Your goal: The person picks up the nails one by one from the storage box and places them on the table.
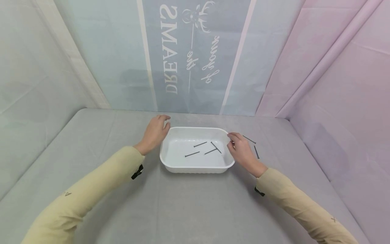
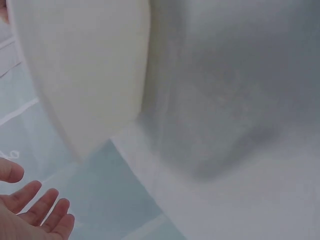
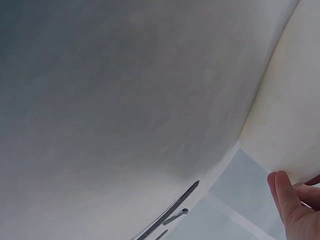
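A white rectangular plastic basin (image 1: 198, 167) stands on the grey cloth, with several dark nails (image 1: 200, 144) lying loose on its floor. My right hand (image 1: 242, 150) pinches the rim near the basin's far right corner; in the right wrist view its fingertips (image 3: 281, 182) press against the outer wall. By the far left corner hovers my left hand (image 1: 153, 133), its fingers spread and loosely bent. The left wrist view shows this hand (image 2: 35, 215) apart from the basin wall (image 2: 90, 75), holding nothing.
Right of the basin, beyond my right hand, loose nails (image 1: 256, 152) lie on the cloth-covered table (image 1: 195, 206). A printed fabric backdrop (image 1: 195, 98) rises behind the table. Pale fabric walls (image 1: 344, 112) stand at both sides.
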A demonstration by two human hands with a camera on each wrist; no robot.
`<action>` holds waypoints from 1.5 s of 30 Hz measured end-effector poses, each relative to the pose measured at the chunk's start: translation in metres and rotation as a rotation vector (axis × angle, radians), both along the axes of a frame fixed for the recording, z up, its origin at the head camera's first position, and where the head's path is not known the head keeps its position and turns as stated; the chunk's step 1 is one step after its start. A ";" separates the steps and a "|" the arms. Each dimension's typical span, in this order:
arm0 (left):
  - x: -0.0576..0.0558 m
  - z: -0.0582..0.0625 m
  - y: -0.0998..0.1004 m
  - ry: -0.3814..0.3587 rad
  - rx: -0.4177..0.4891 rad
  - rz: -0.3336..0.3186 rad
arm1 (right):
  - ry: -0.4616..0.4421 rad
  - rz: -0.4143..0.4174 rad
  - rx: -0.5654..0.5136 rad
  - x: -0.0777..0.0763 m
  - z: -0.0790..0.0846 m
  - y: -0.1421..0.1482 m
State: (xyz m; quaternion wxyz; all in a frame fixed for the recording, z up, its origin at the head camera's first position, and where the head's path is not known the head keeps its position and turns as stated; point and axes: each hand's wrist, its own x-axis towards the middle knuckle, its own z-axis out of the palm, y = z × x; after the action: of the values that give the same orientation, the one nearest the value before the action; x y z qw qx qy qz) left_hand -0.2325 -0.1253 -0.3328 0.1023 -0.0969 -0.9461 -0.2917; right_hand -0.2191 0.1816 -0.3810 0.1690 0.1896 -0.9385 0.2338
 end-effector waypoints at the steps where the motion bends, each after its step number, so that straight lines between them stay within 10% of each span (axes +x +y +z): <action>1: -0.001 0.002 0.000 -0.002 -0.005 -0.005 | 0.000 0.001 0.000 0.000 0.000 0.000; 45: -0.029 0.060 0.055 -0.219 -0.323 -0.294 | 0.007 0.015 0.007 0.000 0.002 0.000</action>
State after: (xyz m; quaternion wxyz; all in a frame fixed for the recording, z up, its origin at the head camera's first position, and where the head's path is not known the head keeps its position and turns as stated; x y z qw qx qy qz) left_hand -0.2613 -0.0700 -0.2733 -0.0614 -0.2163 -0.9617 -0.1569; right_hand -0.2196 0.1817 -0.3791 0.1697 0.1980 -0.9373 0.2313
